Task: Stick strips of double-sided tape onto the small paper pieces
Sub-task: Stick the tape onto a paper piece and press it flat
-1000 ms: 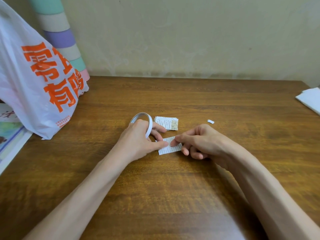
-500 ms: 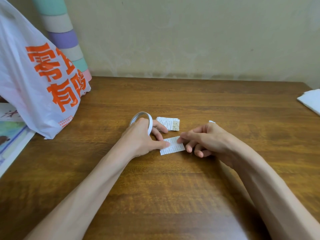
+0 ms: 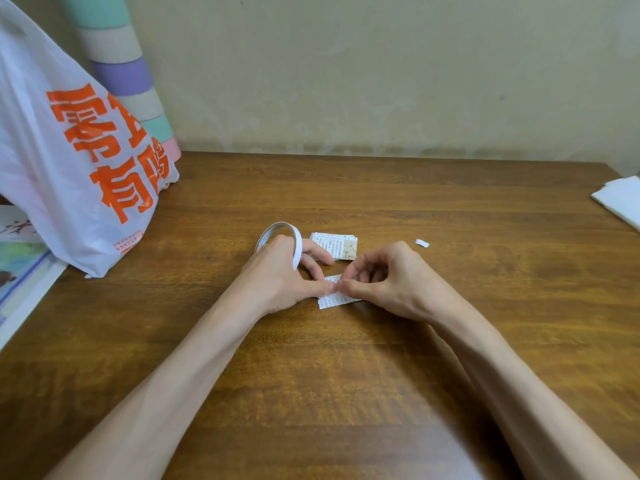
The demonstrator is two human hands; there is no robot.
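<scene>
Both hands meet over the flat, printed paper piece (image 3: 338, 301) on the grained wooden table (image 3: 450, 202). I log the left hand (image 3: 277, 277) gripping the thin white tape ring (image 3: 278, 227), thumb pressing the paper. The right hand (image 3: 393, 278), fingers curled, pinches the paper's upper edge; 0.5 s ago those fingers lay flatter.

Around your paper stack (image 3: 334, 245) on the surface (image 3: 433, 195): tape roll (image 3: 298, 247) just left, scrap (image 3: 421, 242) right, single piece (image 3: 337, 301) before it, bag (image 3: 79, 174) far left.
</scene>
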